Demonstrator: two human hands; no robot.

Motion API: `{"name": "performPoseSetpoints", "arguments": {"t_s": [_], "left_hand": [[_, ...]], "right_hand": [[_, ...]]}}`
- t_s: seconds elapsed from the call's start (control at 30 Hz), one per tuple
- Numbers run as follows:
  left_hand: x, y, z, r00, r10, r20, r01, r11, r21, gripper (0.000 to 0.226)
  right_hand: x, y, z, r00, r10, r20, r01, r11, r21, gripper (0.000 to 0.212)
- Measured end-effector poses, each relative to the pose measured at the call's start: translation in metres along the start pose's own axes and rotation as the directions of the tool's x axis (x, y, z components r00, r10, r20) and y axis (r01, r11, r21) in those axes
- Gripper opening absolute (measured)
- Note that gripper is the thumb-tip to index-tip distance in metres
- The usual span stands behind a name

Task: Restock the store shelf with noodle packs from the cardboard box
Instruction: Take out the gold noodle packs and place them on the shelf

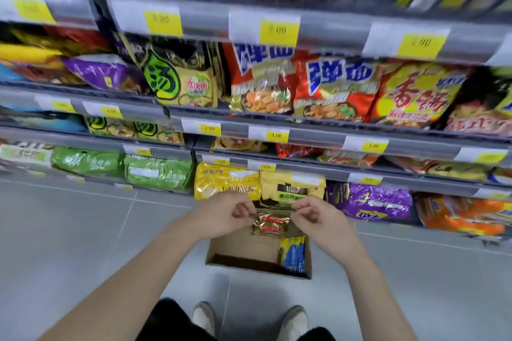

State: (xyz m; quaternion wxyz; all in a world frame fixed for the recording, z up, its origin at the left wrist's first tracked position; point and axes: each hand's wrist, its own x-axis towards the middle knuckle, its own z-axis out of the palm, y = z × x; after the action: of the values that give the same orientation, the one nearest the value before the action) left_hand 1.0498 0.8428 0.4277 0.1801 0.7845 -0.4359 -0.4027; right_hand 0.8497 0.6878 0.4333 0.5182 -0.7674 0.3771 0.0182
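Head view: left hand (221, 214) and right hand (321, 219) each pinched 1 top corner of a gold noodle pack (271, 225), above the far end of the cardboard box (243, 243) and near the bottom row of the store shelf (313, 137). Risk: slick foil, fingertip-only hold; the pack could slip and drop.

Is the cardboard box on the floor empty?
No: blue and yellow packs stand inside the cardboard box, while the left hand and right hand pinch a gold pack over it.
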Motion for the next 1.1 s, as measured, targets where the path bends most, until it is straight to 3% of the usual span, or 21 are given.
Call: {"name": "performPoseSetpoints", "arguments": {"t_s": [0.17, 0.4, 0.63, 0.9, 1.1], "left_hand": [[0.062, -0.067, 0.076, 0.999, 0.01, -0.038, -0.011, 0.999, -0.039, 0.018], [0.182, -0.193, 0.202, 0.996, 0.091, -0.012, -0.085, 0.966, 0.243, 0.026], [0.259, -0.278, 0.293, 0.992, 0.122, 0.039, -0.127, 0.96, 0.25, 0.022], [0.261, -0.315, 0.33, 1.0, -0.006, 0.022, 0.002, 0.989, 0.148, 0.02], [0.277, -0.328, 0.341, 0.998, -0.022, -0.057, 0.032, 0.982, 0.184, 0.031]], "right_hand": [[0.059, 0.098, 0.057, 0.997, 0.069, 0.033, -0.068, 0.997, -0.028, 0.015], [0.166, 0.242, 0.144, 0.997, 0.064, 0.051, -0.055, 0.986, -0.158, 0.017], [0.253, 0.34, 0.212, 0.993, 0.083, 0.078, -0.054, 0.947, -0.318, 0.016], [0.248, 0.367, 0.221, 0.979, 0.199, 0.048, -0.177, 0.941, -0.289, 0.019], [0.25, 0.376, 0.213, 0.979, 0.202, 0.031, -0.186, 0.945, -0.268, 0.022]]}}
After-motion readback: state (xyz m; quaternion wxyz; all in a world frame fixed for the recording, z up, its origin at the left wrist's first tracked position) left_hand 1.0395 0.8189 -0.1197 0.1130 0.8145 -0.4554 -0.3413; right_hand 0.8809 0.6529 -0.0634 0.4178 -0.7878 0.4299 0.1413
